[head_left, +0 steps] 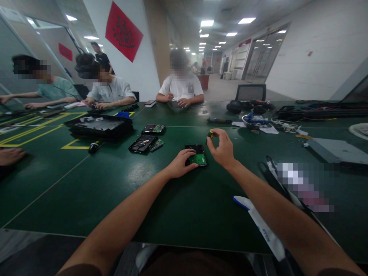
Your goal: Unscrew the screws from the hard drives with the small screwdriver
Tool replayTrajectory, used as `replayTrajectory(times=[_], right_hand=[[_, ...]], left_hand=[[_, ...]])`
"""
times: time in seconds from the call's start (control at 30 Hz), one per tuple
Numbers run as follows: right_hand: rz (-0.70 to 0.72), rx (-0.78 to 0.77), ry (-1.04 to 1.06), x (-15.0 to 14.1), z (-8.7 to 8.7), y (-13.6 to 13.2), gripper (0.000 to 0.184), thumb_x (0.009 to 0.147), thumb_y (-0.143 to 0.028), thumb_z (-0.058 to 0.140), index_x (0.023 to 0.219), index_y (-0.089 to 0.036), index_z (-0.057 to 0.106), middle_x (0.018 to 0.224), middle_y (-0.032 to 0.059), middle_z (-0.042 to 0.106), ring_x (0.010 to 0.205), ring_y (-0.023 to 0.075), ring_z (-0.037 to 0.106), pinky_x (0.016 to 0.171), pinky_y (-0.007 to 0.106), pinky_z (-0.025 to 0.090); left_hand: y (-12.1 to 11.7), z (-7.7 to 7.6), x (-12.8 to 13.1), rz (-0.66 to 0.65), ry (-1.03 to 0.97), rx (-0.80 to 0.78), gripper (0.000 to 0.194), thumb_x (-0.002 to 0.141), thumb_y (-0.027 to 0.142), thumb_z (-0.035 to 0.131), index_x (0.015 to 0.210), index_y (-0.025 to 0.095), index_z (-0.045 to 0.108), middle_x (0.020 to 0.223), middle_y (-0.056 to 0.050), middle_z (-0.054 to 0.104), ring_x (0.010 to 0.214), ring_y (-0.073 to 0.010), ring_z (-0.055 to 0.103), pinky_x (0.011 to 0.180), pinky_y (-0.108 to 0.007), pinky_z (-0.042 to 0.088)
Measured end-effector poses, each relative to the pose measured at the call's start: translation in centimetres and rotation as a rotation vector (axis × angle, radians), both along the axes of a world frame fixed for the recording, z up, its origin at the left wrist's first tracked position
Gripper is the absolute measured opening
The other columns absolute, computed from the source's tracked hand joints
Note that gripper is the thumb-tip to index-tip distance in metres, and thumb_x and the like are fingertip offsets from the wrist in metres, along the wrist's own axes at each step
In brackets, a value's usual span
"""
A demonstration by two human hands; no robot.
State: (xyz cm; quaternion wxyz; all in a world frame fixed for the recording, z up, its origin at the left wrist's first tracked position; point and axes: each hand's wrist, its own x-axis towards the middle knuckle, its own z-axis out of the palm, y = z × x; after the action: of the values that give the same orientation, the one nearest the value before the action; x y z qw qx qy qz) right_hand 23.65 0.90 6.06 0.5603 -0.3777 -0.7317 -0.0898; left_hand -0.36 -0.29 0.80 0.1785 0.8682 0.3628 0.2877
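Observation:
A hard drive (198, 158) with a green circuit board facing up lies on the green table in front of me. My left hand (181, 164) grips it from the left, fingers over the top and thumb along the near edge. Just right of the drive and above the table, my right hand (222, 148) pinches a small screwdriver (211, 134) by its yellow and black handle. The screwdriver's tip is too small to make out. Beyond my left hand lie an opened black drive case (143, 143), a loose circuit board (156, 144) and another hard drive (154, 129).
A black tray (99, 124) stands at the left, with a mouse (93, 148) before it. To the right are a silver metal box (335, 151), a blue-and-white strip (260, 224) under my forearm, and cables (254, 119). Several people sit around the table; another person's hand (13, 156) rests far left.

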Motion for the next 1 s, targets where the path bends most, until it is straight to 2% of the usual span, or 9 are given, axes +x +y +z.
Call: replayTrajectory(times=[0.1,0.37,0.53,0.8,1.0], right_hand=[[0.001,-0.008,-0.008,0.08,-0.06,0.11,0.032,0.098,-0.036,0.062,0.128,-0.024,0.057,0.117,0.011,0.067,0.105,0.0282,0.066,0.094,0.049,0.057],[0.007,0.028,-0.029,-0.07,0.24,-0.18,0.033,0.099,-0.03,0.059,0.132,-0.024,0.058,0.119,0.0121,0.065,0.112,0.0287,0.063,0.098,0.049,0.055],[-0.012,0.004,0.027,0.01,-0.22,0.17,0.033,0.097,-0.033,0.064,0.127,-0.023,0.056,0.116,0.012,0.066,0.104,0.0285,0.066,0.092,0.049,0.058],[0.024,0.017,-0.038,0.06,0.09,-0.05,0.035,0.098,-0.028,0.058,0.133,-0.024,0.055,0.121,0.0132,0.064,0.116,0.0305,0.062,0.098,0.051,0.056],[0.01,0.007,-0.006,0.13,-0.23,0.25,0.037,0.097,-0.03,0.061,0.133,-0.024,0.054,0.122,0.0126,0.065,0.108,0.0291,0.066,0.095,0.05,0.057]], left_hand=[[-0.03,0.02,0.03,0.002,0.001,-0.004,0.058,0.089,0.048,0.072,0.139,0.021,0.058,0.149,-0.015,0.053,0.144,-0.0315,0.046,0.122,-0.054,0.038],[0.06,-0.16,0.05,0.0,-0.003,0.009,0.058,0.09,0.05,0.071,0.138,0.019,0.058,0.148,-0.015,0.054,0.142,-0.0309,0.047,0.122,-0.052,0.038],[0.11,-0.24,0.04,-0.001,0.001,0.006,0.059,0.09,0.05,0.07,0.139,0.019,0.058,0.148,-0.015,0.054,0.143,-0.0306,0.046,0.123,-0.051,0.037],[0.07,-0.17,-0.02,0.001,0.006,-0.002,0.059,0.09,0.049,0.07,0.14,0.021,0.057,0.149,-0.014,0.053,0.143,-0.0308,0.046,0.122,-0.053,0.038],[0.0,-0.06,0.05,0.006,0.003,-0.011,0.057,0.09,0.049,0.07,0.138,0.02,0.059,0.149,-0.014,0.053,0.144,-0.0302,0.046,0.122,-0.051,0.038]])
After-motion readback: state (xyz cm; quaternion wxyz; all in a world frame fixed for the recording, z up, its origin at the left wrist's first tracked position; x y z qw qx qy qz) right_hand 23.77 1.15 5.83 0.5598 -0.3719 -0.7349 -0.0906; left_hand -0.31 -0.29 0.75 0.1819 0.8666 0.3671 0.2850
